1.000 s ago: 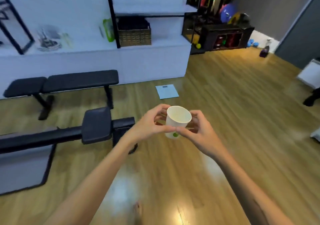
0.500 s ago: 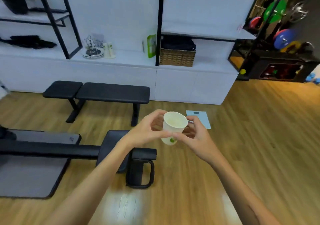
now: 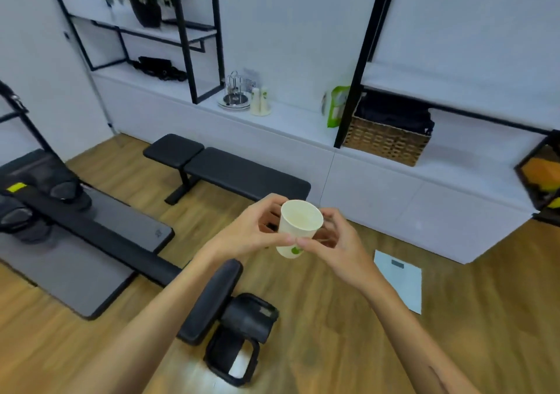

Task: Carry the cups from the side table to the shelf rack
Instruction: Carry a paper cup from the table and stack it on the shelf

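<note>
A: Head view. Cup is mid-air at frame centre, upright, long axis near vertical, mouth tipped slightly toward the camera. Left hand grips it from 9 o'clock, right hand from 3 o'clock; both sets of fingers curl round the wall, thumbs meeting on the near side.

B: Contents?

A: Inside looks pale and bare; a film of liquid cannot be ruled out.

B: Target direction?

A: Shelf rack lies at 12 o'clock from the grip, beyond the bench. Stacked cups already stand on its ledge at about 11 o'clock, just beside a metal stand.

B: Nearer hand?

A: Judgement: roughly equal; the left sits marginally toward the stack.

B: Other containers?

A: Wicker basket at 1 o'clock on the same ledge holds something dark, unidentifiable.
</note>
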